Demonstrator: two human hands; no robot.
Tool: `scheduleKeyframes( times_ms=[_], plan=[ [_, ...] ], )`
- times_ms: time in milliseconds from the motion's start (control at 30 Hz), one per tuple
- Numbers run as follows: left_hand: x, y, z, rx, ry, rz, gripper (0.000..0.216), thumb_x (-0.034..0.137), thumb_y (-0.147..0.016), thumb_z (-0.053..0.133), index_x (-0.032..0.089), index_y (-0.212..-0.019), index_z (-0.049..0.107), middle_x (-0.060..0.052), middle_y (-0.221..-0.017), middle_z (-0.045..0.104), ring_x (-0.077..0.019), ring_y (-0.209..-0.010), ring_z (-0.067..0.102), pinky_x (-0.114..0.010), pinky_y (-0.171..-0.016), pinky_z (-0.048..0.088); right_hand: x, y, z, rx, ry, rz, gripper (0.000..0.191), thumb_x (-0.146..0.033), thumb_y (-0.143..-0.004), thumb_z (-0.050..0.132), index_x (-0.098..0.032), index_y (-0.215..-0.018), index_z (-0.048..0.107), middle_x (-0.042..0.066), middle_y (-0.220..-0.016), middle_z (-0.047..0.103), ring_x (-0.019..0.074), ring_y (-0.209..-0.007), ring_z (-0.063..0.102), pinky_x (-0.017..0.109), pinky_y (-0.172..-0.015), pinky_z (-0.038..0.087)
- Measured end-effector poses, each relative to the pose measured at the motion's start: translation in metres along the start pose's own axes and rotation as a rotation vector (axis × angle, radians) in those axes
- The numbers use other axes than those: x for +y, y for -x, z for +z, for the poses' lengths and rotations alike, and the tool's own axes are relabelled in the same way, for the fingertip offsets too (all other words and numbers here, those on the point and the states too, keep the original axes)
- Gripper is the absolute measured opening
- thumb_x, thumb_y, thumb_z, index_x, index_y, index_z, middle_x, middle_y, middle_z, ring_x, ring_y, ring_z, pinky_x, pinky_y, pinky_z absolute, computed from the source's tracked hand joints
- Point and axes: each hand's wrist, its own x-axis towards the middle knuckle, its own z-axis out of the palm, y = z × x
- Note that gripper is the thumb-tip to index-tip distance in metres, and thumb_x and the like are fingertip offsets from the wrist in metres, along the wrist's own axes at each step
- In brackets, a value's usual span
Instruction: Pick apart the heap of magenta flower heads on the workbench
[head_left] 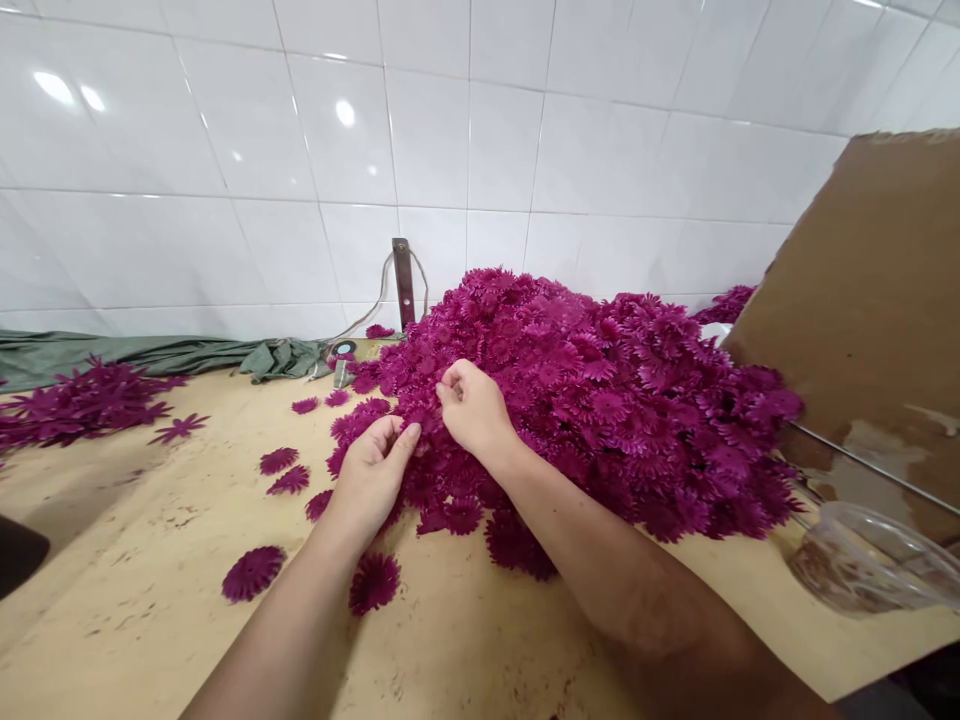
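Note:
A large heap of magenta artificial flower layers [600,400] with toothed petals rises in the middle. At its left front edge my left hand [371,470] is closed, thumb against fingers, on what looks like one magenta flower layer, which merges with the pile behind it. My right hand [474,405] is just to the right and a little higher, in front of the heap, with thumb and fingertips pinched together. Whatever lies in that pinch is too small to make out. Loose flower layers, among them one flower layer [253,573] and another flower layer [375,583], lie around my left forearm.
Flatter star-shaped magenta pieces [90,405] are piled at the left. Green cloth [187,352] runs along the tiled wall [465,150], near a dark metal bracket [403,285]. At right stand a cardboard sheet [870,320] and a clear plastic tub [862,570] on the stained tabletop [465,650].

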Motion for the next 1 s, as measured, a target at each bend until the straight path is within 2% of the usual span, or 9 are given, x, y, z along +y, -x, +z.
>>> scheduleKeyframes(
  times_ms=[133, 267, 333, 467, 567, 700, 833, 900, 1000],
  plan=[
    [0.003, 0.000, 0.000, 0.061, 0.040, 0.003, 0.036, 0.046, -0.052, 0.072, 0.019, -0.051, 0.049, 0.006, -0.047, 0.046, -0.0076, -0.047, 0.037, -0.021, -0.050, 0.033, 0.018, -0.020, -0.028, 0.184, 0.056, 0.097, 0.014, -0.009, -0.075, 0.042, -0.018, -0.083, 0.049, 0.002, -0.075, 0.054, 0.0151, -0.068, 0.052, 0.030, -0.069, 0.040],
    [0.002, -0.002, -0.001, 0.081, 0.145, -0.082, 0.037, 0.042, -0.042, 0.078, 0.018, -0.063, 0.059, 0.002, -0.055, 0.058, -0.0100, -0.054, 0.048, -0.022, -0.056, 0.038, 0.017, -0.024, -0.041, 0.170, 0.108, -0.028, 0.023, -0.007, -0.070, 0.051, -0.017, -0.089, 0.057, 0.009, -0.103, 0.056, 0.0197, -0.099, 0.051, 0.037, -0.091, 0.036],
    [0.001, -0.003, -0.001, 0.063, 0.145, -0.105, 0.038, 0.044, -0.041, 0.079, 0.017, -0.061, 0.060, 0.002, -0.053, 0.058, -0.0094, -0.053, 0.048, -0.021, -0.055, 0.037, 0.006, -0.016, -0.036, 0.020, 0.058, -0.101, 0.017, -0.015, -0.073, 0.054, -0.017, -0.089, 0.061, 0.009, -0.104, 0.058, 0.0205, -0.102, 0.051, 0.039, -0.092, 0.036],
    [0.001, -0.003, -0.005, 0.054, 0.109, -0.109, 0.044, 0.051, -0.038, 0.077, 0.016, -0.047, 0.052, 0.004, -0.044, 0.050, -0.0060, -0.045, 0.039, -0.019, -0.047, 0.030, -0.013, 0.003, -0.016, -0.427, -0.190, -0.135, 0.020, -0.027, -0.075, 0.058, -0.016, -0.092, 0.060, 0.006, -0.095, 0.063, 0.0161, -0.087, 0.058, 0.033, -0.082, 0.044],
    [0.003, -0.002, -0.006, 0.096, 0.106, -0.139, 0.046, 0.052, -0.038, 0.076, 0.016, -0.046, 0.049, 0.006, -0.041, 0.045, -0.0044, -0.042, 0.032, -0.018, -0.043, 0.023, -0.018, 0.011, -0.004, -0.566, -0.328, -0.044, 0.018, -0.022, -0.072, 0.063, -0.014, -0.087, 0.058, 0.005, -0.088, 0.063, 0.0129, -0.080, 0.058, 0.029, -0.079, 0.045],
    [0.005, 0.000, -0.004, 0.111, 0.166, -0.166, 0.048, 0.052, -0.039, 0.075, 0.017, -0.045, 0.045, 0.008, -0.039, 0.038, -0.0038, -0.040, 0.028, -0.019, -0.041, 0.020, -0.019, 0.011, -0.003, -0.582, -0.493, 0.097, 0.011, -0.011, -0.069, 0.064, -0.014, -0.071, 0.053, -0.002, -0.066, 0.056, 0.0075, -0.064, 0.053, 0.024, -0.072, 0.045],
    [0.005, 0.002, -0.003, 0.021, 0.227, -0.147, 0.043, 0.055, -0.047, 0.072, 0.016, -0.051, 0.053, 0.003, -0.047, 0.050, -0.0078, -0.047, 0.041, -0.021, -0.050, 0.033, -0.018, 0.006, -0.011, -0.614, -0.644, 0.122, 0.015, -0.006, -0.066, 0.064, -0.015, -0.066, 0.052, -0.006, -0.058, 0.052, 0.0055, -0.056, 0.049, 0.021, -0.065, 0.042],
    [0.004, 0.002, -0.003, -0.025, 0.229, -0.138, 0.041, 0.055, -0.052, 0.070, 0.016, -0.057, 0.058, 0.001, -0.053, 0.055, -0.0105, -0.052, 0.046, -0.024, -0.057, 0.038, -0.016, 0.004, -0.011, -0.550, -0.652, 0.155, 0.015, -0.005, -0.066, 0.062, -0.015, -0.064, 0.051, -0.007, -0.056, 0.052, 0.0053, -0.054, 0.048, 0.021, -0.064, 0.041],
    [0.003, 0.001, -0.002, -0.027, 0.123, -0.064, 0.038, 0.053, -0.053, 0.070, 0.016, -0.057, 0.058, 0.001, -0.054, 0.056, -0.0106, -0.055, 0.046, -0.023, -0.058, 0.036, -0.013, 0.004, -0.003, -0.364, -0.563, 0.162, 0.015, -0.010, -0.070, 0.058, -0.016, -0.061, 0.047, -0.008, -0.053, 0.049, 0.0055, -0.050, 0.044, 0.021, -0.058, 0.038]
  ],
)
